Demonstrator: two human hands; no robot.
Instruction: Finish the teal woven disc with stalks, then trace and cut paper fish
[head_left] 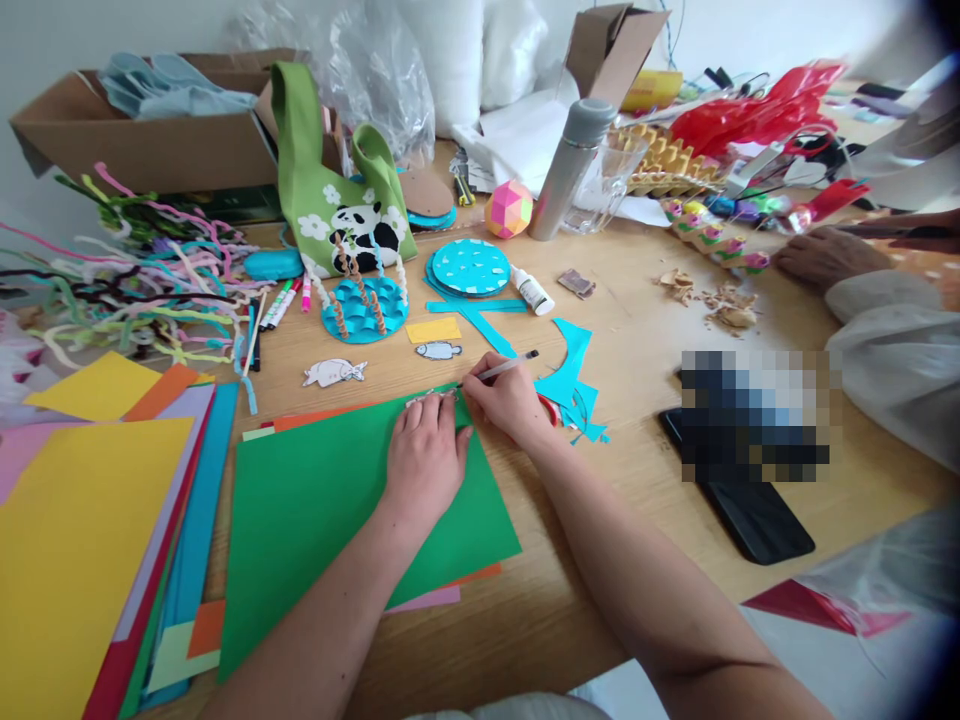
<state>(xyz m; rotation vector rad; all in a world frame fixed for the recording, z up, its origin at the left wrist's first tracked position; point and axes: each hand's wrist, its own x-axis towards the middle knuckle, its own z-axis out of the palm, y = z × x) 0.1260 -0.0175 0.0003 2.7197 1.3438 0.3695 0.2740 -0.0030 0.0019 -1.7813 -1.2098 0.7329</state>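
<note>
A green sheet of paper (315, 520) lies in front of me on a small stack of coloured paper. My left hand (426, 440) rests flat near its far edge, fingers stretched over a small white paper cutout (420, 399) that they mostly cover. Beside it, my right hand (504, 398) grips a pen (517, 364), its tip at the cutout's right end. Just beyond the sheet lie a white animal cutout (334, 372) and a fish-shaped paper cutout (439, 350). Blue paper scraps (566, 375) are right of my right hand, partly over red-handled scissors (550, 410).
Coloured paper (82, 560) is piled at left, below tangled pipe cleaners (172, 270). Farther back stand a green panda bag (337, 225), a blue disc with twisted stems (365, 310), a glue bottle (532, 292) and a flask (574, 170). A co-worker's hand (829, 258) and a phone (757, 520) are at right.
</note>
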